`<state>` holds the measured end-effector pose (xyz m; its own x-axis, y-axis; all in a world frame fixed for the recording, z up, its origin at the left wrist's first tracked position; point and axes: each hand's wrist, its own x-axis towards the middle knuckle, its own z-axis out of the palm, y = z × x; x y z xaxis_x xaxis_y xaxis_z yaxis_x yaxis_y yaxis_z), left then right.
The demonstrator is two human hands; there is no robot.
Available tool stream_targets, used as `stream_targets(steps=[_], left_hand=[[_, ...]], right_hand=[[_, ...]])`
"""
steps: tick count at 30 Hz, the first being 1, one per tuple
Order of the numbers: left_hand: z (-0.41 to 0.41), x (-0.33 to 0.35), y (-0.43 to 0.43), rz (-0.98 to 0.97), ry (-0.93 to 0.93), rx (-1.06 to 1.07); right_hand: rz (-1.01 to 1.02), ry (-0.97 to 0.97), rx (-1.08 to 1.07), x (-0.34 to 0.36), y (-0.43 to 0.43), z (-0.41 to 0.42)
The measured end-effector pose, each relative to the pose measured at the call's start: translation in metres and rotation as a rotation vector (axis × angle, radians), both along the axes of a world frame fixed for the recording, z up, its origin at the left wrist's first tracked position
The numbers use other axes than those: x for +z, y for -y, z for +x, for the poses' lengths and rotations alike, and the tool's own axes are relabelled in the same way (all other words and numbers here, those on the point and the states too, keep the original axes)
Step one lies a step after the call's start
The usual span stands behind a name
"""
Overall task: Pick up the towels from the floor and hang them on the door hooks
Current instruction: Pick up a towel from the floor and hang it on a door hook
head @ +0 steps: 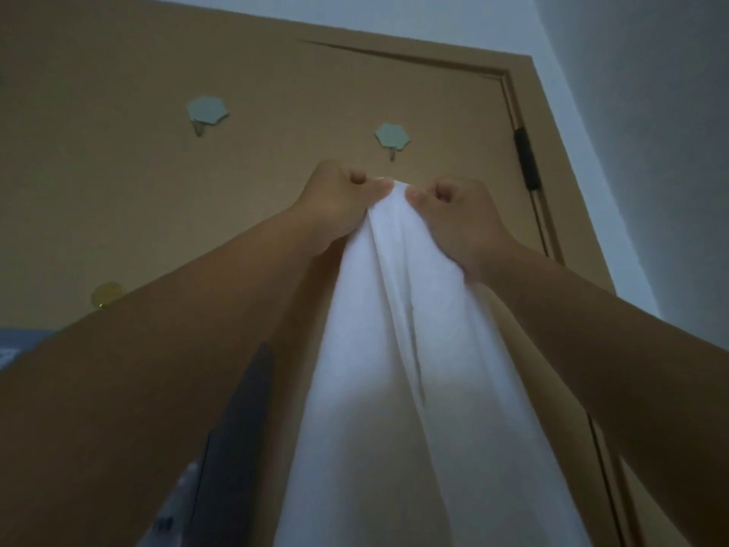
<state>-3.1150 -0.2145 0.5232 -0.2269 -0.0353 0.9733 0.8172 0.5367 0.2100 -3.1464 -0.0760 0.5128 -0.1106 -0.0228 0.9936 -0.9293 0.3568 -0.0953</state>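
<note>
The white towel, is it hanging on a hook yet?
No, the left hand and the right hand grip the top of the white towel just below a bare hook.

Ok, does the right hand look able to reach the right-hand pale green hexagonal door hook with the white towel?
Probably yes. The right hand and left hand grip the white towel by its top edge just below the right-hand pale green hexagonal hook; its prong looks bare, with nothing between.
</note>
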Motion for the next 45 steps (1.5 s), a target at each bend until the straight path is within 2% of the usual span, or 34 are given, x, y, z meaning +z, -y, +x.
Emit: stream_targets(steps=[10, 16, 30, 38, 45], left_hand=[[-0.02, 0.053, 0.001, -0.055, -0.137, 0.179], [-0.032, 0.083, 0.004, -0.066, -0.24, 0.264], [-0.047, 0.138, -0.002, -0.067, -0.306, 0.48], [-0.046, 0.114, -0.006, -0.145, -0.332, 0.568], [-0.027, 0.087, -0.001, -0.23, -0.186, 0.6]], right_hand=[[-0.102, -0.134, 0.004, 0.052, 0.009, -0.027], [-0.157, -0.204, -0.105, 0.085, 0.012, -0.041], [-0.267, -0.162, -0.234, 0.147, 0.01, -0.056], [-0.202, -0.106, -0.31, 0.126, 0.007, -0.056], [-0.098, -0.027, -0.288, 0.091, 0.003, -0.045]])
